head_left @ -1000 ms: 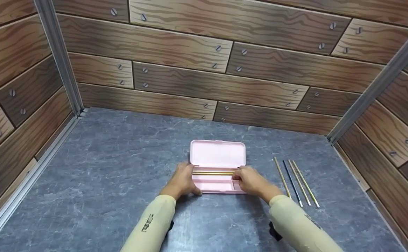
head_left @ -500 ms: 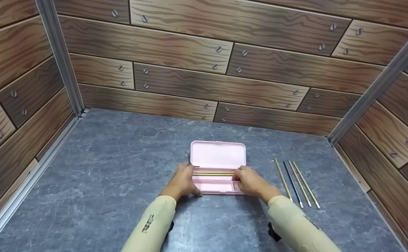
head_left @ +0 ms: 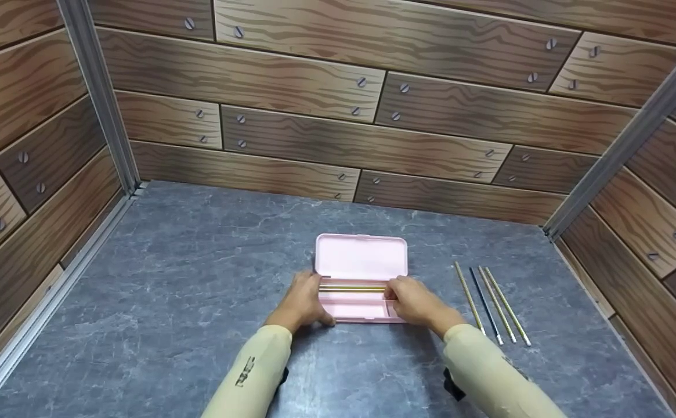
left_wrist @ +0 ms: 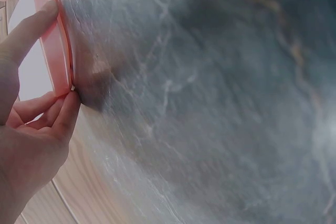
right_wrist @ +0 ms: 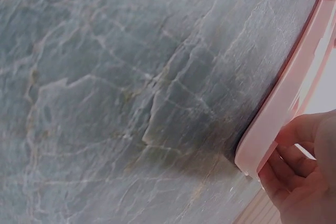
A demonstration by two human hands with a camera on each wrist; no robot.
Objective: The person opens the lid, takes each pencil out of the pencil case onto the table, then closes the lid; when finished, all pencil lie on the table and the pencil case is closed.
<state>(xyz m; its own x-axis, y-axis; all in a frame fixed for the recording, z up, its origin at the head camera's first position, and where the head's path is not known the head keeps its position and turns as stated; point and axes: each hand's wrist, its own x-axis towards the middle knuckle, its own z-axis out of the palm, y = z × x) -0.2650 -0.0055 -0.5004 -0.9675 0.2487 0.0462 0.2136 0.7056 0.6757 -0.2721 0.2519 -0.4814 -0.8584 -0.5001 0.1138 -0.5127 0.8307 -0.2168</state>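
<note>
An open pink pencil case point(head_left: 352, 320) lies on the table with its lid point(head_left: 361, 256) tipped back. Two golden pencils point(head_left: 352, 289) lie side by side along its rear compartment. My left hand point(head_left: 302, 299) grips the case's left end, thumb at the front wall; in the left wrist view the fingertips point(left_wrist: 65, 109) touch the corner. Over the right end, my right hand point(head_left: 416, 300) has curled fingers at a pencil's end, seeming to pinch it. That contact is hidden in the right wrist view, where the thumb point(right_wrist: 294, 129) reaches over the rim.
Several pencils, one of them dark blue point(head_left: 485, 305) and the others golden point(head_left: 506, 305), lie on the grey marbled table point(head_left: 198, 261) right of the case. Wood-patterned walls point(head_left: 314, 128) with metal corner posts point(head_left: 102, 104) enclose the table.
The pencils in the case have shifted or turned very slightly under my right hand. Both hands stay almost where they were; the case and loose pencils have not moved.
</note>
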